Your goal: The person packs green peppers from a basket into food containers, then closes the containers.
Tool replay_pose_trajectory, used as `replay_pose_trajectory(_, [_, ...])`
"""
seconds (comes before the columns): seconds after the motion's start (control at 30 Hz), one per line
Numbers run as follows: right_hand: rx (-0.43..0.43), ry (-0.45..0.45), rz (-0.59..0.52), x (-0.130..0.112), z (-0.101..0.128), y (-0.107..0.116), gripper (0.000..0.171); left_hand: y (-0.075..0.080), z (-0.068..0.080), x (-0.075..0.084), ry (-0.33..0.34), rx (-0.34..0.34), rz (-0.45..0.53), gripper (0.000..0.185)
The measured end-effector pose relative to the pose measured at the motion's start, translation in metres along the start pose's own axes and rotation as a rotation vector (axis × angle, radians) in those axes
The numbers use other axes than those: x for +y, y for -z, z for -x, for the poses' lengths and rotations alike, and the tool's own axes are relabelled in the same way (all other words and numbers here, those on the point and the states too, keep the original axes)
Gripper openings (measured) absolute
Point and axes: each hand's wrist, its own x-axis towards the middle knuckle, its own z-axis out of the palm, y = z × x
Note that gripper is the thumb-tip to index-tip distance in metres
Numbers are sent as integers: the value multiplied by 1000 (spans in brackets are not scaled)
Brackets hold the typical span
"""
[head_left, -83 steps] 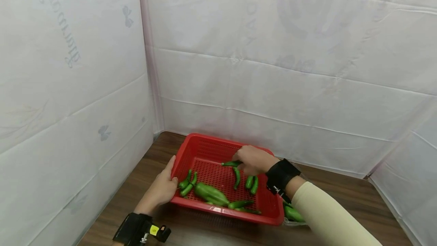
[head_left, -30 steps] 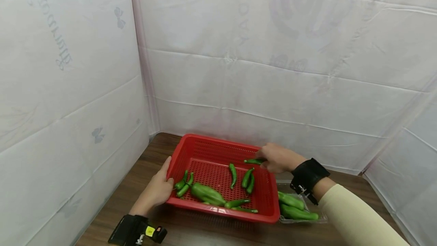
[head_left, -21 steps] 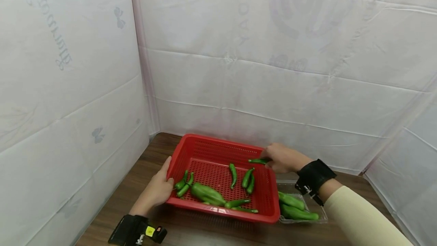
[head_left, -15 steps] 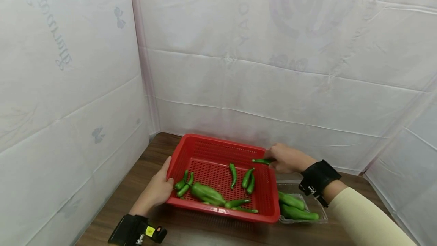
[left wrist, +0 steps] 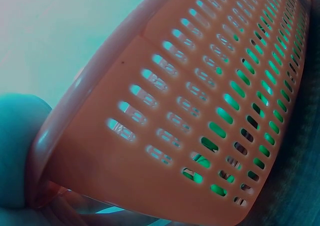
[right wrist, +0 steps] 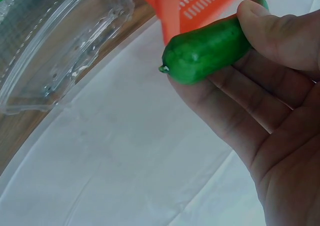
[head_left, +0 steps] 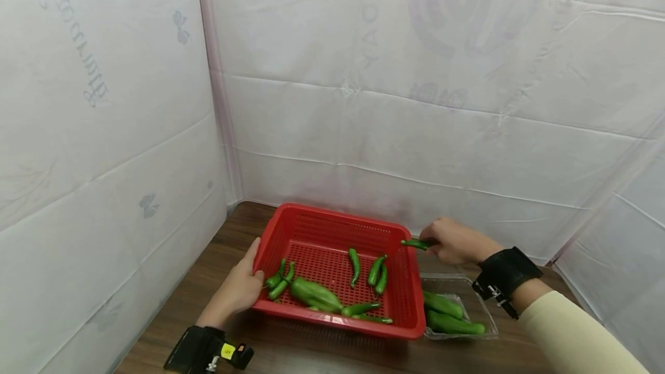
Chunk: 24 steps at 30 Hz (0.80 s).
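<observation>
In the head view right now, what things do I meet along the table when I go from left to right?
Left hand → red basket → held pepper → right hand; lower down, right of the basket, clear tray.

The right hand [head_left: 454, 241] covers the stem end of its pepper [head_left: 415, 243] — the wrist view crops the fingertips. The basket [head_left: 332, 229] wall hides part of the left hand [head_left: 236, 293]; up close, only a thumb edge [left wrist: 17, 151] shows. The clear tray [head_left: 480, 305] sits half behind the basket — its contents partly screened.
</observation>
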Motion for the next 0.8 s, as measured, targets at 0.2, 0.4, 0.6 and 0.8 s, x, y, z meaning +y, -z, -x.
replay_pose_trajectory(0.2, [28, 15, 12, 9, 13, 1, 32, 0, -1, 0, 1, -1, -1, 73])
replay_pose_trajectory(0.4, [35, -8, 1, 17, 26, 1, 33, 0, -1, 0, 0, 0, 3, 73])
replay_pose_trajectory(0.6, [55, -4, 16, 26, 36, -3, 33, 0, 0, 0, 4, -1, 0, 73])
replay_pose_trajectory(0.8, [34, -42, 14, 29, 43, -7, 31, 0, 0, 1, 4, 0, -4, 73])
